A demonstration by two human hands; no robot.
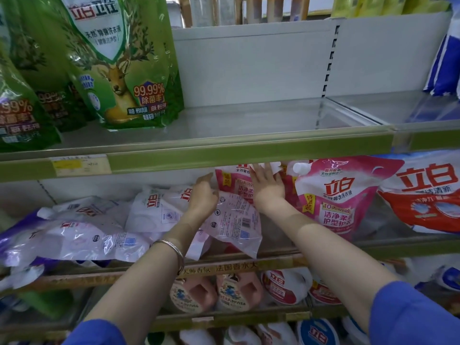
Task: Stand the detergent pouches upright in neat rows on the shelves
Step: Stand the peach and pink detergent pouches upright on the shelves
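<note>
Middle shelf (273, 260), head view. Left hand (202, 197) reaching in, fingers curled over the top of a pale pink pouch (236, 220) that lies tilted with its printed back and barcode facing out, lower corner hanging past the shelf's front edge. Grip on it apparent, though fingertips hidden behind the film. Right hand (267, 186) spread flat, fingers apart, pressed against an upright pink pouch (232, 181) standing just behind the tilted one; top of that pouch cut off by the green price rail (224, 155) above. Nothing clasped in the right hand.

Immediately right: a second pink pouch (341, 195) upright, leaning slightly, white cap at its top left. Further right, a red and white pouch (428, 192), tilted. To the left of the hands: several white and purple pouches (82, 232) lying flat and overlapping in a heap.

Upper shelf: green pouches (119, 61) upright at far left, blue bag (445, 58) at far right, bare between. Silver bracelet (171, 247) on the left wrist; blue sleeves (413, 317) on both arms. Bottles (199, 292) on the shelf below.
</note>
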